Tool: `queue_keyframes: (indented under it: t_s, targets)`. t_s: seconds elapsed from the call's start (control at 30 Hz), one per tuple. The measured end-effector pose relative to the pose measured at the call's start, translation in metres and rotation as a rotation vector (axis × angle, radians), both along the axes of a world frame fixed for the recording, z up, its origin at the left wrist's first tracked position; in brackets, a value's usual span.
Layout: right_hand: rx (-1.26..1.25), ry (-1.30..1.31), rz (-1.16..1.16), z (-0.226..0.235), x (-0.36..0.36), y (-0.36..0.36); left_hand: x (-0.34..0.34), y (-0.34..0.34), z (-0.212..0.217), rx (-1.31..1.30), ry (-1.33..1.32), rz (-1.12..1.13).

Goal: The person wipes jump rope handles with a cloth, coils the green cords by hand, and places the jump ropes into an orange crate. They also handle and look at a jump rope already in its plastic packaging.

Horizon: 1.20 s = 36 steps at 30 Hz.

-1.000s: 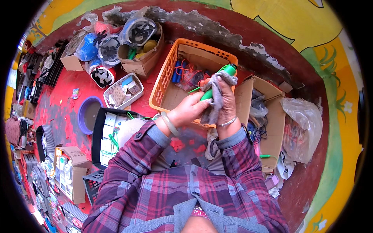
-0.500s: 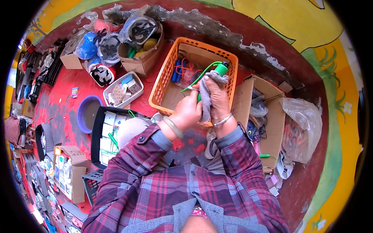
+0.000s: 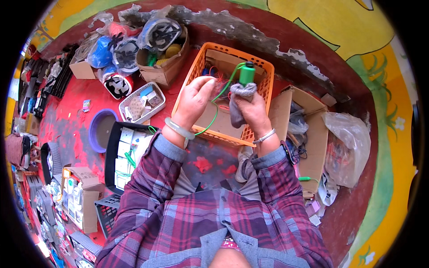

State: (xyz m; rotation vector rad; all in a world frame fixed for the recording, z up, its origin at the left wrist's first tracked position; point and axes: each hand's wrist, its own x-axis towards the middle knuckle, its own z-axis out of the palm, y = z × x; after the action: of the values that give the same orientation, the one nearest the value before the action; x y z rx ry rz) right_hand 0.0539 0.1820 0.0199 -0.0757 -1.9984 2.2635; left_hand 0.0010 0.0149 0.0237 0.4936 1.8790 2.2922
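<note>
My right hand (image 3: 251,109) grips a small green cylindrical object (image 3: 246,74) wrapped in a grey cloth (image 3: 237,102), holding it upright over the orange plastic basket (image 3: 266,80). A thin green cord (image 3: 217,100) runs from the green object's top and loops down to my left hand (image 3: 195,100), which pinches the cord a little to the left of it. A pale bangle sits on my left wrist and a metal bracelet on my right. Both sleeves are plaid.
An open cardboard box (image 3: 312,134) with cables stands right of the basket, beside a clear plastic bag (image 3: 348,143). On the left are a black tray of small white boxes (image 3: 119,156), a blue bowl (image 3: 101,129), a white mesh basket (image 3: 142,102) and a cardboard box of bagged goods (image 3: 164,40).
Both hands rose and moved farther out over the orange basket. The green object now stands upright, and my left hand has drawn the green cord out to the left.
</note>
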Motion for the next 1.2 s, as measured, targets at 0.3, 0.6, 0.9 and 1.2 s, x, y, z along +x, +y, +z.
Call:
queue_keyframes:
  t_s: [0.3,0.6,0.9,1.2]
  targets:
    - [0.785,-0.129,0.039,-0.003,0.004,-0.030,0.010,0.018,-0.018,0.324,-0.456,-0.201]
    - [-0.271,-0.368,0.420,0.011,0.015,-0.027,0.013,0.009,0.003,0.645,-0.482,-0.155]
    - [-0.327,-0.377,0.350,0.022,0.020,-0.040,0.007,0.000,0.004,0.745,-0.515,-0.183]
    - [0.394,-0.137,0.062,-0.021,0.014,-0.012,-0.031,-0.036,-0.001,0.861,-0.622,0.173]
